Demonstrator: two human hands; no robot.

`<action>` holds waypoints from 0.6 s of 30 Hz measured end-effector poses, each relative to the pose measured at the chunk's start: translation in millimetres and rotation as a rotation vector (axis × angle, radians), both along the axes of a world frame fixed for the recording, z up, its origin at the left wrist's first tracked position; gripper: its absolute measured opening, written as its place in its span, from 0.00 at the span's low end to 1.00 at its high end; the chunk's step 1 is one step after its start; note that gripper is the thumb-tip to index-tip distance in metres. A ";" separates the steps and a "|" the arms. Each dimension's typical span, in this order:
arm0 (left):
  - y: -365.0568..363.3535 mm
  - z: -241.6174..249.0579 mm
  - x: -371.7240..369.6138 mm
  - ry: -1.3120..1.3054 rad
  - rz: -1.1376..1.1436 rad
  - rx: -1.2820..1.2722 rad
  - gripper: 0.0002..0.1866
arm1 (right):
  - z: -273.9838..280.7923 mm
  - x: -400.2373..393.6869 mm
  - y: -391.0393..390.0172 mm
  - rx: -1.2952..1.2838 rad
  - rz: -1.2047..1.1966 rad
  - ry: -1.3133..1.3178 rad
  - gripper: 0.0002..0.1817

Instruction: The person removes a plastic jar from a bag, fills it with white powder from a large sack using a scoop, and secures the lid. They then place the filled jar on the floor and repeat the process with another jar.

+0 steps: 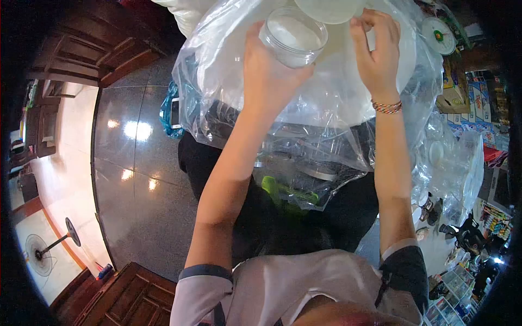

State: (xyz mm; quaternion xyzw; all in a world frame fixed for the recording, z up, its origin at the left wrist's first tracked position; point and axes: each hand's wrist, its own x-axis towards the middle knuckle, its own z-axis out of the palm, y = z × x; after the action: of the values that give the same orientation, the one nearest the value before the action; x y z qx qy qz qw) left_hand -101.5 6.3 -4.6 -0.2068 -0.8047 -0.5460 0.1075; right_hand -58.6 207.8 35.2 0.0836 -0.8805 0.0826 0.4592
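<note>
My left hand (269, 76) is wrapped round a clear round jar (296, 53), its thumb on the near right side. The jar's mouth faces up, and something white shows through it. At the top edge of the view is a translucent round lid (329, 7), partly cut off. My right hand (379, 51) has its thumb and fingers pinched at the right edge of this lid. Both hands are above a broad white surface (337, 98) with a clear plastic bag (217, 117) spread over and around it.
A bright green object (288, 191) lies under the plastic by my lap. A blue bag (169, 111) with a phone-like object is at the left on the dark tiled floor (141, 201). More clear plastic packaging (454, 163) and a round scale dial (439, 36) are at the right.
</note>
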 end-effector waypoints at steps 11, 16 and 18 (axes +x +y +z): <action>-17.1 8.9 -5.6 0.005 0.095 -0.060 0.54 | -15.4 -6.1 -29.4 -0.414 0.119 -0.385 0.12; -18.5 13.4 -3.3 -0.021 0.116 -0.036 0.53 | -13.9 -5.8 -17.9 -0.472 0.149 -0.411 0.15; -20.2 19.8 -8.1 -0.022 0.127 -0.028 0.53 | -16.4 -5.2 -7.1 -0.509 0.172 -0.411 0.14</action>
State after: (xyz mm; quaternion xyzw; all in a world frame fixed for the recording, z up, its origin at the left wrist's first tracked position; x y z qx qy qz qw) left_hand -109.6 -13.9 15.2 -0.1505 -0.8248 -0.5292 0.1302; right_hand -63.9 200.7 18.9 0.0220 -0.8956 0.3533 0.2696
